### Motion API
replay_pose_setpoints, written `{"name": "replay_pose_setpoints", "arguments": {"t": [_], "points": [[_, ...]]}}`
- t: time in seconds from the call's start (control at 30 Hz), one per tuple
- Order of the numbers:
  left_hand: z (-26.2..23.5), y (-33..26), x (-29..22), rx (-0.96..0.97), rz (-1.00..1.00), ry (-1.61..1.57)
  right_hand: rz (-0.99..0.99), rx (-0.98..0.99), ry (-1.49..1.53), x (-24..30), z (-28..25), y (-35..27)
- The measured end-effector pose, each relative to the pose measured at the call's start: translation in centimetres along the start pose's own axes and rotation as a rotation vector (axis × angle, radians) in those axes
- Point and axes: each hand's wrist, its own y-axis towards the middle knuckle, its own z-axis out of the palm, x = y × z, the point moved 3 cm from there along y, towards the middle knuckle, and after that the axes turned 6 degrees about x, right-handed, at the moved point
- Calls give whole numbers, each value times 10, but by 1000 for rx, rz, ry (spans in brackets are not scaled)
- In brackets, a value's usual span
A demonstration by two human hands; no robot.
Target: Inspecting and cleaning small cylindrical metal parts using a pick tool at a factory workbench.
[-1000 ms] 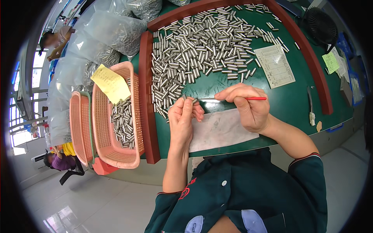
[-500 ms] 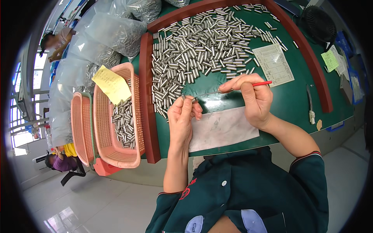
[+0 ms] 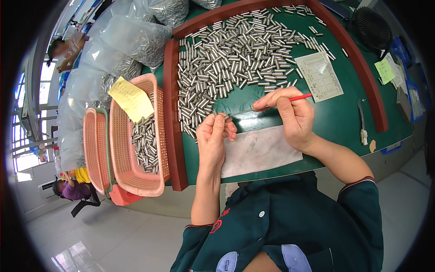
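Note:
My left hand point(image 3: 213, 133) is closed on a small shiny metal cylinder point(image 3: 227, 118), pinched at the fingertips; whether it holds more of them is hard to see. In my right hand point(image 3: 294, 115) is a thin metal rod with a red handle point(image 3: 301, 97), gripped like a pen. The slim shaft point(image 3: 244, 111) points left and meets the fingertips of my left hand at the cylinder. Beyond both hands a large heap of metal cylinders point(image 3: 235, 54) lies on the green tabletop point(image 3: 267, 119). Below them is a stained white cloth point(image 3: 260, 152).
A dark red wooden frame point(image 3: 171, 99) borders the heap. Left of it stand a pink basket point(image 3: 118, 149) with cylinders and a yellow note point(image 3: 131, 99), and several filled plastic bags point(image 3: 136, 38). At right are a printed sheet point(image 3: 319, 77), a thin tool point(image 3: 362, 122) and a black fan point(image 3: 371, 29).
My right hand has shifted slightly left, bringing the red-handled rod further toward my left hand, so less of its shaft shows. The left hand stays almost in place.

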Motion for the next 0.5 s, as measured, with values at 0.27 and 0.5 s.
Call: {"name": "replay_pose_setpoints", "arguments": {"t": [0.27,0.5], "points": [[2,-1,0,21,26,40,19,-6,5,-3,1,1],[-5,0,5,18,-18,-52,-453,248,-270,13,2,2]]}}
